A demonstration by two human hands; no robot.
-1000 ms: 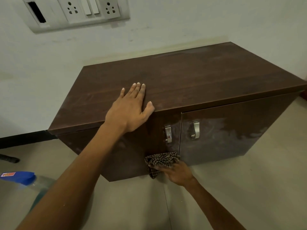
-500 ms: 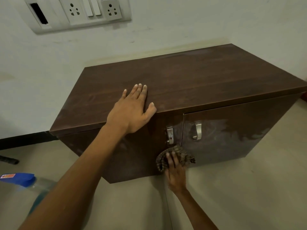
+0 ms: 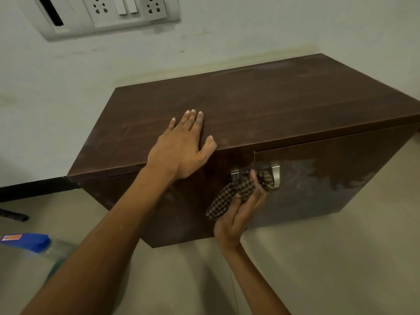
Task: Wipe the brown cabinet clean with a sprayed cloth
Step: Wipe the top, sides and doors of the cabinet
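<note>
Got the brown cabinet (image 3: 272, 105) against the far wall. Left hand (image 3: 181, 148) flat on its top by the near edge, fingers (image 3: 193, 121) straight. Right hand (image 3: 238, 214) lower down, gripping the checkered cloth (image 3: 236, 192) against the door fronts, between the two handles (image 3: 275, 176).

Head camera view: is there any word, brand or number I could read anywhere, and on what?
Too blurred to read: the orange label on the blue spray bottle.
No writing visible: the switchboard, brown cabinet, checked cloth.
</note>
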